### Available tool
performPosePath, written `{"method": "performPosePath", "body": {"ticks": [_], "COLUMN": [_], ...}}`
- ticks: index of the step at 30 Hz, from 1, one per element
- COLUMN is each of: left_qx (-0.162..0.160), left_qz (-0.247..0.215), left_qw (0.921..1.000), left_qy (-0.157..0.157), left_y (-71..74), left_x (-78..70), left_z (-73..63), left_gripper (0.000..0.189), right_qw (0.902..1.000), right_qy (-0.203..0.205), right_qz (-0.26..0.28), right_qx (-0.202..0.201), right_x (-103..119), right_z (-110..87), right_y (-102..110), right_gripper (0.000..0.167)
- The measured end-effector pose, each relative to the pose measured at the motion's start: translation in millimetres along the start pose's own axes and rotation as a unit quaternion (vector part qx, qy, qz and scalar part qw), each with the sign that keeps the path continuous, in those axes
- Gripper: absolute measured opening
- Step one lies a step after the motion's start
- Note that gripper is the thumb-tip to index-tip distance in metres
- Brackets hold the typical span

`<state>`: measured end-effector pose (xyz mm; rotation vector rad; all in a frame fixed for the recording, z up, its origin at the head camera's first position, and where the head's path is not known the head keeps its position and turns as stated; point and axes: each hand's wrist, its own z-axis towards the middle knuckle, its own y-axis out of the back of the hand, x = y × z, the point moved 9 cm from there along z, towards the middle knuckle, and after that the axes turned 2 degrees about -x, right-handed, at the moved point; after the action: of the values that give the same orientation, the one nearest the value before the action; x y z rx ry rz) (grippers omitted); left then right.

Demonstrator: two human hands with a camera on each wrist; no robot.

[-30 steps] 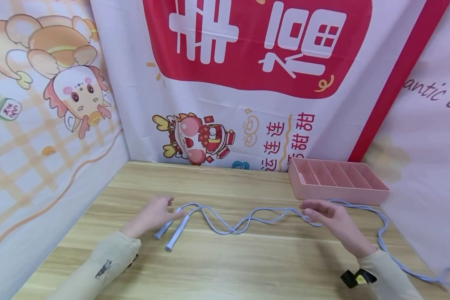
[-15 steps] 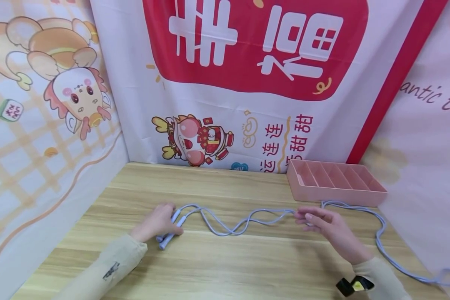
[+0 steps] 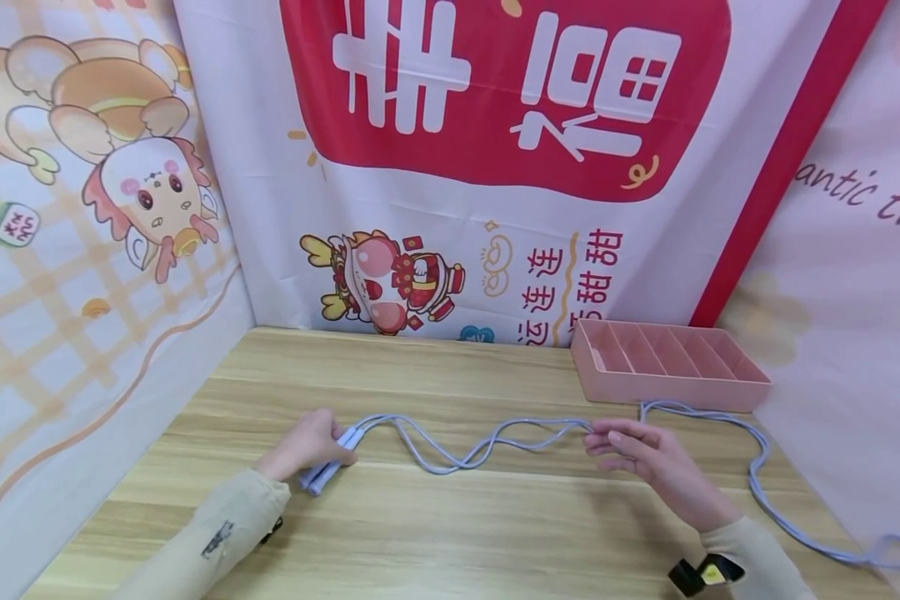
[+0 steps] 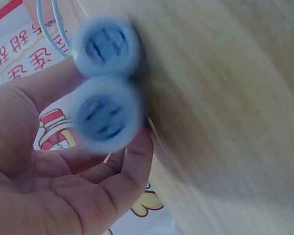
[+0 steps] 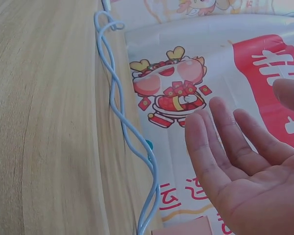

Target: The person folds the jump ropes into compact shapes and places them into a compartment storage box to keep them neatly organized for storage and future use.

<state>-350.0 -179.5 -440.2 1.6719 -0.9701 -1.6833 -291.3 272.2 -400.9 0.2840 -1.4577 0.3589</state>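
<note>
In the head view, a light blue jump rope (image 3: 444, 469) lies across the wooden table in crossing curves. My left hand (image 3: 306, 443) pinches both of its handles (image 3: 321, 478) side by side, thumb on the near side and fingers on the far side. Up close in the left wrist view, the round ends of the handles (image 4: 105, 115) touch each other, slightly blurred. My right hand (image 3: 656, 467) hovers near the rope's middle with relaxed fingers. From the right wrist view, the rope (image 5: 118, 105) runs beside that hand (image 5: 250, 171), and nothing sits in the palm.
A pink divided box (image 3: 667, 389) stands at the back right against the printed cloth backdrop (image 3: 450, 200). More rope (image 3: 759, 475) passes in front of the box and loops along the table's right edge. A printed side cloth (image 3: 105, 333) rises at the left.
My left hand has come down onto the two handles, drawn them together and taken hold of them. My right hand has shifted slightly left and stayed near the rope.
</note>
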Motion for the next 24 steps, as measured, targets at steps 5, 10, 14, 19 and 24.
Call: {"method": "performPosePath", "body": {"ticks": [5, 10, 14, 19, 24], "left_qx": [0.001, 0.002, 0.006, 0.003, 0.015], "left_qz": [-0.014, -0.021, -0.046, -0.092, -0.146], "left_qw": [0.9999, 0.9998, 0.9988, 0.9957, 0.9891], "left_qy": [0.006, -0.003, -0.017, -0.009, -0.001], "left_y": [3.2, 5.0, 7.2, 12.1, 11.1], "left_x": [5.8, 8.1, 7.3, 5.4, -1.6], "left_z": [-0.4, 1.2, 2.1, 0.9, -4.1], "left_gripper": [0.032, 0.026, 0.017, 0.011, 0.020], "right_qw": [0.9997, 0.9991, 0.9988, 0.9982, 0.9979], "right_qy": [0.012, 0.023, 0.022, 0.024, 0.015], "right_qz": [0.010, 0.017, 0.024, 0.028, 0.028], "right_qx": [0.019, 0.033, 0.037, 0.048, 0.057], "right_x": [-2, -5, -9, -11, -13], "right_z": [0.2, 2.2, 4.7, 6.8, 7.9], "right_y": [0, -2, -4, -7, -11], "right_gripper": [0.035, 0.035, 0.035, 0.035, 0.034]}}
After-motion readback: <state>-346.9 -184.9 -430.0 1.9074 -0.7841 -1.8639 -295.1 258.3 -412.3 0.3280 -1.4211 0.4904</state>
